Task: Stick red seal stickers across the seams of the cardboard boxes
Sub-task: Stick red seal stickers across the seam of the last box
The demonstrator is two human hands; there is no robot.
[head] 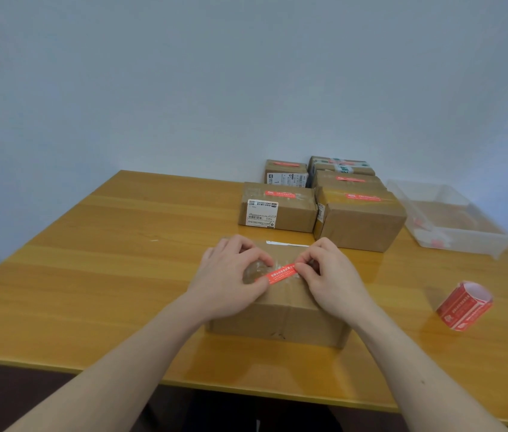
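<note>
A red sticker (279, 275) lies across the top of a brown cardboard box (280, 319) that sits near the front edge of a yellow wooden table (96, 275). The sticker is a bit tilted and has small white writing on it. The top of the box is shiny with clear tape. The left hand (230, 275) has its fingers curled, and its thumb presses down on the left end of the sticker. The right hand (329, 277) has bent fingers too, and it pinches the right end of the sticker between thumb and fingertip. Both hands rest on top of the box. To the right of the box, well apart from it, a roll of red stickers (464, 305) lies on the table. Farther back, near the wall, there is a bunch of other cardboard boxes (324, 201) packed close together. Several of them have a red sticker on top, and some have white labels on the side. Just to the right of those boxes is a clear plastic tray (452, 216) with a few small red bits inside; it looks blurry, so I cannot tell what they are. Behind it all is a plain pale wall (246, 73).
</note>
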